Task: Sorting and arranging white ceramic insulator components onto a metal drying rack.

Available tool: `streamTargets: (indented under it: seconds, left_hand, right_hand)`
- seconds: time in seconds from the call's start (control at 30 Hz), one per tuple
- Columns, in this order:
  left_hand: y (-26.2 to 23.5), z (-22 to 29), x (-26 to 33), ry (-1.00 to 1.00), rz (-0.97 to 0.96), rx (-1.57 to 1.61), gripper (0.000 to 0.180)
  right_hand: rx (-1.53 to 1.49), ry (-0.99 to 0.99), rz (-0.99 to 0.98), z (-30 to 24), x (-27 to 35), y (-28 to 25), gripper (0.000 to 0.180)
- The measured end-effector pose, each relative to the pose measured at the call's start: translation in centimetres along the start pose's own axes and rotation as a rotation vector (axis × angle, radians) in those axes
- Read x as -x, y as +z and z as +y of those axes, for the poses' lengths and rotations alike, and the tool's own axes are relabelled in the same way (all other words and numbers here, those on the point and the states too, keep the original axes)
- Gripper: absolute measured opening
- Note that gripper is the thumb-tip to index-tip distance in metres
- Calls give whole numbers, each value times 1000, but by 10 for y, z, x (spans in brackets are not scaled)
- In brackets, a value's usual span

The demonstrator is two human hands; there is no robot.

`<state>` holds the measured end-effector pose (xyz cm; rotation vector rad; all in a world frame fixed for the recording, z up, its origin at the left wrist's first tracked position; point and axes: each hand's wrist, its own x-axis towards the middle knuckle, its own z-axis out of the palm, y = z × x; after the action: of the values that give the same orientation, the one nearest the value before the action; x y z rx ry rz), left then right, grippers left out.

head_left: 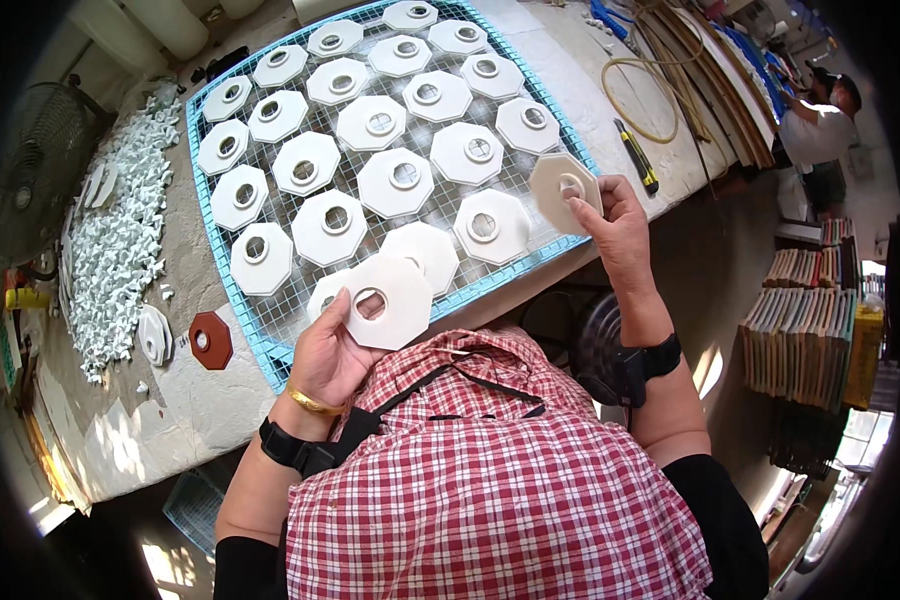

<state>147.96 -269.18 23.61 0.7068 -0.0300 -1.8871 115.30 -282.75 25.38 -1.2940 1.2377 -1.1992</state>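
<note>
My left hand (325, 358) grips a white octagonal piece (406, 312) with a round hole by its left edge, just over the near side of the tray. Raised at the tray's right edge, my right hand (618, 222) pinches a cream octagonal piece (548, 188) between thumb and fingers; it also has a central hole. Rows of similar white octagonal pieces (378, 196) with raised rings lie on the blue mesh tray (273, 362). The left-hand piece partly covers two octagonal pieces (422, 238) behind it.
Left of the tray, small white bits (120, 240) form a heap. Nearer lie a brown octagonal piece (211, 341) and white pieces (153, 335). A yellow-and-black utility knife (637, 158) and looped hose (660, 135) lie at right. A fan (35, 165) stands far left; another person (818, 130) works at far right.
</note>
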Motion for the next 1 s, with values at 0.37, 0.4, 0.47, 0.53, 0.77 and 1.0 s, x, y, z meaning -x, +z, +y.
streamTargets:
  seconds: [0.37, 0.4, 0.47, 0.53, 0.77, 1.0]
  left_hand:
    - [-4, -1, 15, 52, 56, 12, 47]
    - [-6, 0, 17, 66, 40, 16, 47]
    - [-8, 0, 20, 78, 42, 16, 47]
    - [-12, -4, 24, 102, 26, 51, 47]
    - [-25, -7, 40, 142, 58, 73, 47]
    - [-35, -12, 41, 180, 58, 142, 48]
  right_hand:
    - [1109, -615, -92, 40, -15, -8, 21]
    - [1121, -587, -120, 40, -14, -8, 21]
    - [1101, -609, -156, 34, -13, -7, 21]
    - [1080, -630, -190, 31, -12, -8, 22]
    - [901, -568, -5, 12, -7, -16, 18]
    - [111, 162, 150, 21, -25, -57, 29]
